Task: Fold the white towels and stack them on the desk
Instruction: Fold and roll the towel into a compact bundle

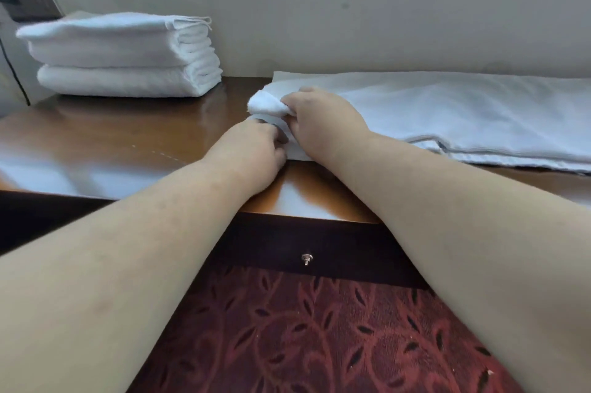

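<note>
The fingers of the left hand (256, 146) and right hand (315, 117) pinch the long towel (463, 111) at its end, which may slip and unfold.

No text, label, brand, number or sign can be read anywhere in this view, neither on the towels nor on the desk.

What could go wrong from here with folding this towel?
Both hands, left and right, grip the same bunched left end of the towel, so the fold may come out uneven or creased.

The towel's front edge lies close to the desk edge on the right; a pull could drag it off onto the carpet.

The stack already looks slightly uneven, so another towel could sit crooked.
</note>
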The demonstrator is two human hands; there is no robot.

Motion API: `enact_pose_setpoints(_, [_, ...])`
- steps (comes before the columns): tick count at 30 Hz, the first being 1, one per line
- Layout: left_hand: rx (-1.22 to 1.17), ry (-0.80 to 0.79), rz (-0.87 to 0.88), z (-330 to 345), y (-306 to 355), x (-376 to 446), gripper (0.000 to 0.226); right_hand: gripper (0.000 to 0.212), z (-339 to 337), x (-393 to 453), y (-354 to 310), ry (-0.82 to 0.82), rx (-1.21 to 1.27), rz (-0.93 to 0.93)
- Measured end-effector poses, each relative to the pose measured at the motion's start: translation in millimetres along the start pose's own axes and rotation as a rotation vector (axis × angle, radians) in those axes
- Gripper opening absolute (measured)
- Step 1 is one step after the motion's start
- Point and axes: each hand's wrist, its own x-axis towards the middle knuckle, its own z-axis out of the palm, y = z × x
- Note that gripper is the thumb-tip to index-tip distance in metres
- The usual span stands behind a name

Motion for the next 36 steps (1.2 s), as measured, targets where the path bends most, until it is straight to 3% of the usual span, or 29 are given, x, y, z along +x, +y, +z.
enact_pose_setpoints(2, [0.070, -0.028, -0.012, -6.1, -7.9, -1.8, 0.036, 0.022, 1.0, 6.9, -9.8, -0.021, 0.010, -0.007])
enact_pose_setpoints(5, [0.201, -0.069, -0.051, -11.3, -20.2, -8.7, 0.034, 0.014, 10.8, 6.9, -20.3, -0.071, -0.020, 0.022])
enact_pose_setpoints(8, [0.387, -0.161, -0.080, -9.9, -26.1, -16.1, 0.033, 0.029, 18.7, -2.2, -30.8, -0.144, 0.000, -0.012])
enact_pose_setpoints(11, [0.421, -0.282, -0.172, -16.7, -15.2, -11.8, 0.035, 0.037, 6.4, -8.4, -34.3, -0.219, 0.124, -0.110])
enact_pose_setpoints(14, [0.497, -0.362, -0.247, -24.2, -10.3, -10.0, 0.035, 0.044, -15.9, -23.9, -16.4, -0.190, 0.156, -0.057])
enact_pose_setpoints(16, [0.498, -0.184, -0.242, -32.6, -13.4, -12.1, 0.037, 0.047, -34.2, -37.7, 11.3, -0.172, 0.081, 0.036])
enact_pose_setpoints(18, [0.451, 0.097, -0.084, -32.5, -11.2, -13.7, 0.035, 0.049, -53.6, -53.1, 46.0, -0.248, -0.014, 0.137])
enact_pose_setpoints(19, [0.377, 0.164, 0.021, -29.3, -5.6, -13.4, 0.031, 0.048, -61.6, -62.5, 61.9, -0.289, -0.031, 0.183])
enact_pose_setpoints(21, [0.209, 0.102, 0.189, -17.2, 8.6, -8.6, 0.027, 0.043, -69.7, -82.0, 84.5, -0.291, 0.010, 0.224])
enact_pose_setpoints(24, [-0.003, 0.102, 0.190, -2.2, 16.7, -1.9, 0.031, 0.037, -65.9, -97.7, 97.0, -0.171, 0.081, 0.206])
enact_pose_setpoints(27, [-0.005, 0.220, 0.160, 0.1, 6.8, -0.4, 0.042, 0.032, -58.2, -93.0, 96.8, -0.114, 0.048, 0.203])
enact_pose_setpoints(32, [0.025, 0.123, 0.129, -6.2, -10.7, 6.2, 0.026, 0.014, -54.2, -88.6, 97.9, -0.019, 0.080, 0.212])
enact_pose_setpoints(36, [-0.046, 0.192, 0.048, -1.3, -16.1, 0.0, 0.033, 0.032, -53.3, -91.5, 96.0, -0.080, 0.031, 0.238])
